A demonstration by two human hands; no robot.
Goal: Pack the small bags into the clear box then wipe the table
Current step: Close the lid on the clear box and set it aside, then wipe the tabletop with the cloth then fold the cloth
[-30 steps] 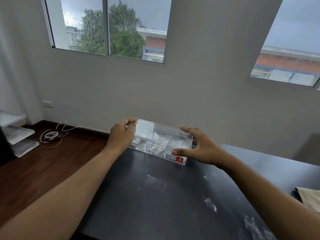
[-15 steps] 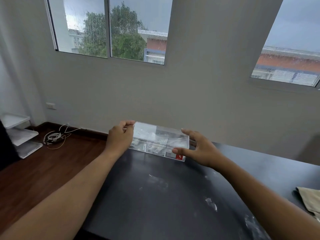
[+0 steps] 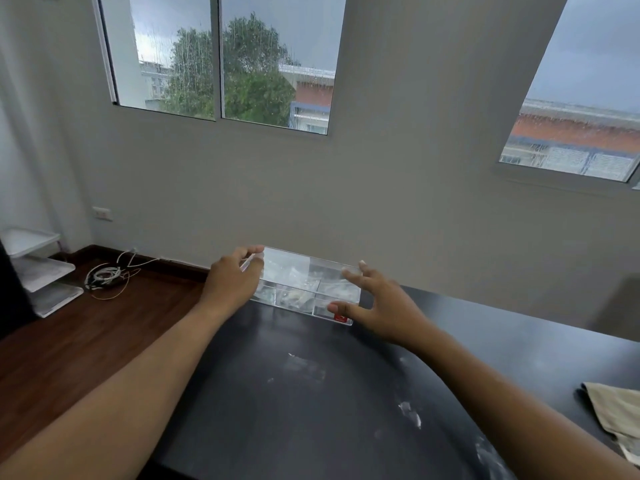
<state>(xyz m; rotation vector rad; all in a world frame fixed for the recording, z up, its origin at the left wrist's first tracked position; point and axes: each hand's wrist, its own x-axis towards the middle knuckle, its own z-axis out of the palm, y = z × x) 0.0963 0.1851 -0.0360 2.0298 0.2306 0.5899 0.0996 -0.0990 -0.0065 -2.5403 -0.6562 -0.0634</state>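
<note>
The clear box (image 3: 306,289) lies at the far edge of the black table (image 3: 277,427), close to the wall. It has a red sticker on its front right corner. Small clear bags (image 3: 298,277) lie inside its compartments. My left hand (image 3: 233,284) curls around the box's left end, fingers on its top edge. At the right end, my right hand (image 3: 379,304) has its fingers spread, with the thumb by the red sticker and the fingers just off the box. White smears (image 3: 410,414) mark the table top in front of me.
A beige cloth (image 3: 618,408) lies on the table at the right edge. To the left, on the brown wood floor, are a bundle of white cables (image 3: 105,275) and a white tiered rack (image 3: 38,268). The grey wall runs right behind the box.
The box has been moved farther away, toward the wall. My right hand has loosened and spread its fingers off the box's right end. My left hand stays on the left end.
</note>
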